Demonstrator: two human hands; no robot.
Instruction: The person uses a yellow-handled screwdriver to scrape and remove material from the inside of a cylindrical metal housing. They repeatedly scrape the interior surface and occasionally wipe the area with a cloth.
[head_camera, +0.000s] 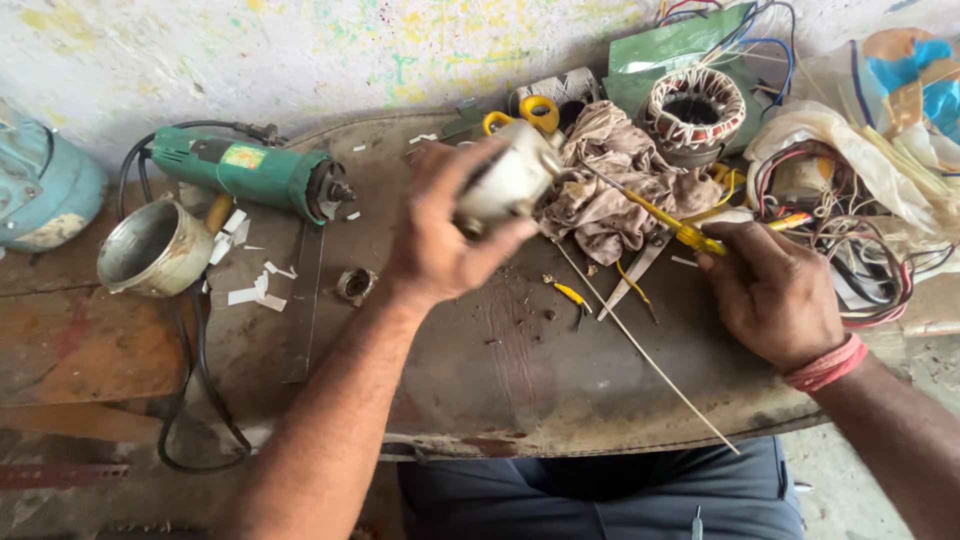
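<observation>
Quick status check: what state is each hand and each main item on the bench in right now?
Left hand: gripping white motor part, lifted.
Right hand: holding yellow-handled screwdriver.
Green angle grinder: lying on its side.
Round metal housing: tipped over, open.
Copper-wound stator: upright, unheld.

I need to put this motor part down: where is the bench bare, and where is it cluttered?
Bare metal lies on the bench near its front edge, between the left hand and right hand, crossed only by a thin rod. Crowded: rag, stator and wires at the back right; angle grinder and metal cup left.
</observation>
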